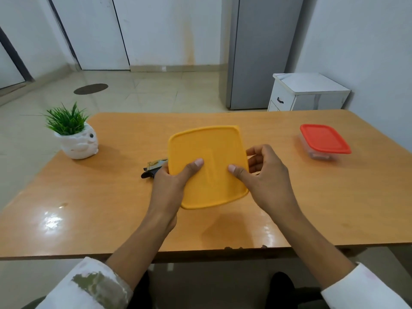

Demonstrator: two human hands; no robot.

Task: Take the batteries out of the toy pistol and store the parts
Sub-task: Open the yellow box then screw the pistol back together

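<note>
A square yellow lid (208, 152) is held tilted above the middle of the wooden table (116, 197). My left hand (171, 186) grips its left edge, thumb on top. My right hand (265, 175) grips its right edge, thumb on top and fingers behind. Whatever lies under the lid is hidden. Just left of the lid, a black and silver part of the toy pistol (152, 167) shows on the table, mostly covered by the lid and my left hand. A small clear box with a red lid (324, 140) stands shut at the table's right.
A white pot with a green plant (74, 134) sits at the table's far left corner. Beyond the table stand a white cabinet (307, 92) and a grey fridge (260, 52). The table's near edge runs just in front of my forearms.
</note>
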